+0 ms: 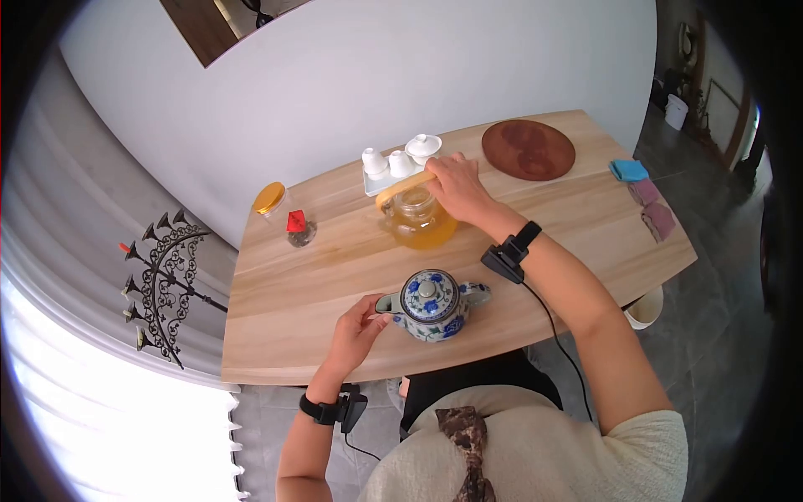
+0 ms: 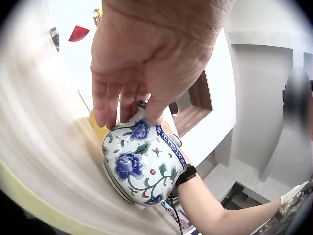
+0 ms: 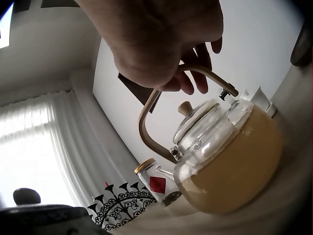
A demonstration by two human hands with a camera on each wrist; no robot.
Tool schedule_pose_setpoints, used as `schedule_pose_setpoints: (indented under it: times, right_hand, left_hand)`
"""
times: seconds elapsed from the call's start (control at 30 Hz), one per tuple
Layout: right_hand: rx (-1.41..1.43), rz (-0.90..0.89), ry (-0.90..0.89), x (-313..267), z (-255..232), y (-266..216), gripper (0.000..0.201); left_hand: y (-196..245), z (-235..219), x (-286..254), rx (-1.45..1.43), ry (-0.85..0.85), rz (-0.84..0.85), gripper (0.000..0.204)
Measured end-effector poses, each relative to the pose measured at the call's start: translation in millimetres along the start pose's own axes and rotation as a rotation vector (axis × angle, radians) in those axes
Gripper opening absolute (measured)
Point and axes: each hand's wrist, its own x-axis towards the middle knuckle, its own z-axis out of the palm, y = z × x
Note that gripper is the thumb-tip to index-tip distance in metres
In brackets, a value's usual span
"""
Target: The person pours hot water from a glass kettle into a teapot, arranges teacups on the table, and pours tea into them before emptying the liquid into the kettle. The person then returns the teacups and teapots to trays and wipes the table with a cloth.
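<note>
A blue-and-white floral teapot with its lid on stands near the table's front edge; its body fills the middle of the left wrist view. My left hand pinches its spout, fingers on one side and thumb on the other. Behind it is a glass teapot of amber liquid, lid on. My right hand grips the arched wooden handle of that glass teapot from above. Whether the glass teapot touches the table cannot be told.
A white tray with white cups and a lidded bowl stands at the back, beside a round brown board. Folded cloths lie at the right edge. A gold-lidded jar with a red label is at the left.
</note>
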Motion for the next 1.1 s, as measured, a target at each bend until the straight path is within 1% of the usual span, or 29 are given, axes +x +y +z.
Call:
schedule_pose_setpoints:
  times: [0.03, 0.07, 0.13, 0.17, 0.23, 0.27, 0.33, 0.4, 0.47, 0.53, 0.6, 0.67, 0.73, 0.8, 0.83, 0.9, 0.93, 1.0, 1.03, 1.1]
  right_hand:
    - [0.061, 0.038, -0.020, -1, 3, 2, 0.015]
    - [0.068, 0.037, -0.023, 0, 7, 4, 0.015]
    - [0.178, -0.005, 0.031, 5, 8, 6, 0.015]
    - [0.182, -0.015, 0.031, 7, 6, 7, 0.015]
    - [0.558, 0.217, -0.223, 15, 1, 13, 0.012]
    - [0.560, 0.206, -0.223, 18, 4, 18, 0.012]
    - [0.749, 0.270, -0.334, 23, 8, 25, 0.011]
    - [0.798, 0.281, -0.330, 26, 8, 30, 0.013]
    - [0.844, 0.298, -0.329, 23, 10, 31, 0.016]
    - [1.015, 0.304, -0.316, 24, 12, 31, 0.015]
    - [1.027, 0.311, -0.322, 22, 11, 32, 0.017]
    - [1.070, 0.370, -0.326, 22, 8, 29, 0.017]
    - [1.097, 0.369, -0.323, 21, 14, 32, 0.019]
    - [1.124, 0.369, -0.324, 20, 17, 34, 0.021]
    - [1.139, 0.376, -0.320, 22, 14, 30, 0.021]
    - [1.153, 0.386, -0.325, 24, 9, 27, 0.021]
    - [1.098, 0.388, -0.332, 24, 8, 26, 0.022]
    - [1.047, 0.392, -0.346, 28, 6, 25, 0.025]
    - [1.000, 0.390, -0.353, 29, 5, 24, 0.025]
    - [0.953, 0.394, -0.361, 30, 7, 24, 0.025]
  left_hand:
    - [-2, 0, 0, 0.003, 0.003, -0.005, 0.032]
    - [-3, 0, 1, -0.017, 0.001, -0.008, 0.032]
    - [-2, 0, -1, -0.037, 0.008, -0.008, 0.032]
    - [-1, 0, -1, -0.010, 0.001, -0.017, 0.032]
    - [2, -2, 0, 0.020, 0.007, -0.019, 0.032]
    - [3, -2, 0, 0.014, -0.004, -0.023, 0.032]
    - [5, -5, 0, 0.007, -0.009, -0.023, 0.032]
    - [12, -9, 1, 0.076, -0.070, -0.060, 0.035]
    - [23, -14, 2, 0.112, -0.100, -0.058, 0.038]
    - [33, -21, 6, 0.145, -0.126, -0.049, 0.041]
    - [40, -28, 7, 0.284, -0.198, -0.073, 0.045]
    - [49, -35, 14, 0.273, -0.199, -0.071, 0.046]
    - [56, -42, 23, 0.261, -0.196, -0.069, 0.047]
    - [62, -45, 32, 0.274, -0.205, 0.015, 0.053]
    - [63, -45, 37, 0.263, -0.199, 0.012, 0.053]
    - [66, -45, 46, 0.275, -0.246, -0.014, 0.051]
    - [69, -44, 50, 0.268, -0.243, -0.021, 0.051]
    - [73, -41, 60, 0.257, -0.253, 0.028, 0.055]
    - [71, -39, 64, 0.254, -0.253, 0.020, 0.055]
    - [67, -36, 73, 0.301, -0.238, 0.155, 0.060]
